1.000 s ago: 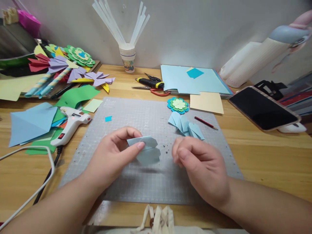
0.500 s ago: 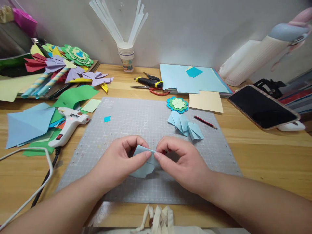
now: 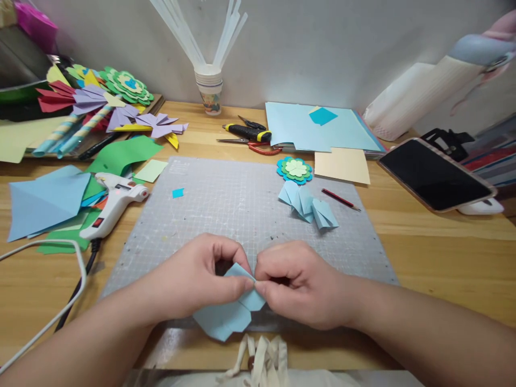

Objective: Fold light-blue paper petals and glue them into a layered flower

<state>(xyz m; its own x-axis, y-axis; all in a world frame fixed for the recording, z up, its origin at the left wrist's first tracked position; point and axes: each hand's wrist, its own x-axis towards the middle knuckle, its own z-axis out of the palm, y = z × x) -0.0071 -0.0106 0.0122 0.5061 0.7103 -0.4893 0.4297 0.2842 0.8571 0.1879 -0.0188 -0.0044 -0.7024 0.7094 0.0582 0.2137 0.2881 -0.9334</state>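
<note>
A folded light-blue paper piece is pinched between both hands above the near part of the grey cutting mat. My left hand grips it from the left, thumb on top and fingers behind. My right hand pinches its edge close to the left thumb tip, fingers curled. The paper has creases and cut corners; part of it hangs down toward me. Beyond the right hand lie several folded light-blue paper pieces, below a layered paper flower in blue and green.
A white glue gun with its cord rests left of the mat on coloured paper. A red pencil lies at right, near a phone. Scissors, a black-yellow cutter and a cup of white sticks stand or lie behind.
Both hands have come down nearer to me with the paper. The paper is turned, and more of its lower part now shows beneath my left thumb.
</note>
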